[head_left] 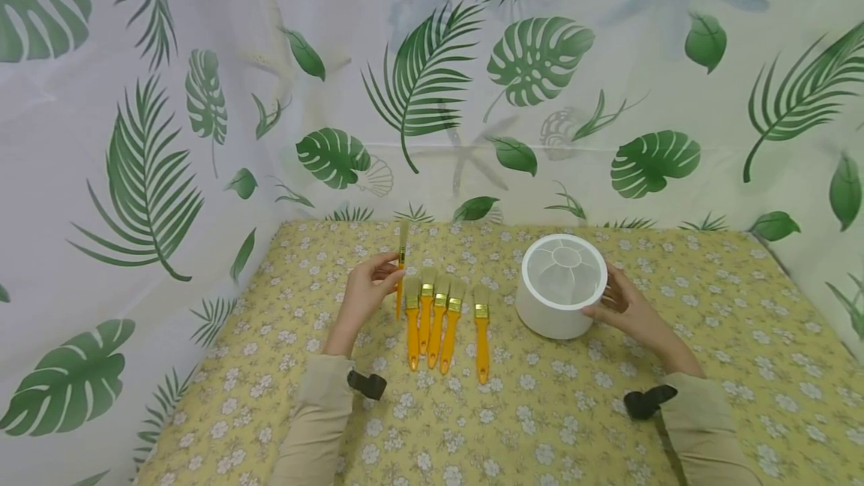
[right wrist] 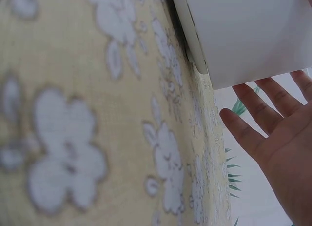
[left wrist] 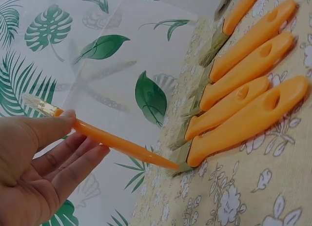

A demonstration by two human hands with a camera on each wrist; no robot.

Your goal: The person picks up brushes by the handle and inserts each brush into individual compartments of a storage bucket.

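My left hand [head_left: 367,287] pinches a paintbrush [left wrist: 122,144] between thumb and fingers. This brush has a slim orange handle and pale bristles, and it stands bristles up, just left of several paintbrushes [head_left: 439,317] lying on the cloth. Those have flat orange handles, gold ferrules and bristles towards the back. At the right, my right hand [head_left: 628,310] holds the side of a white round holder [head_left: 560,317], thumb at its front and fingers along its far side. Clear dividers split the holder's open top into compartments. In the right wrist view, fingertips [right wrist: 241,92] meet its white wall.
A yellow flowered cloth [head_left: 506,433] covers the table. Behind and beside it hang white curtains [head_left: 432,193] printed with green leaves. One paintbrush [head_left: 482,343] lies apart from the row, nearer the holder.
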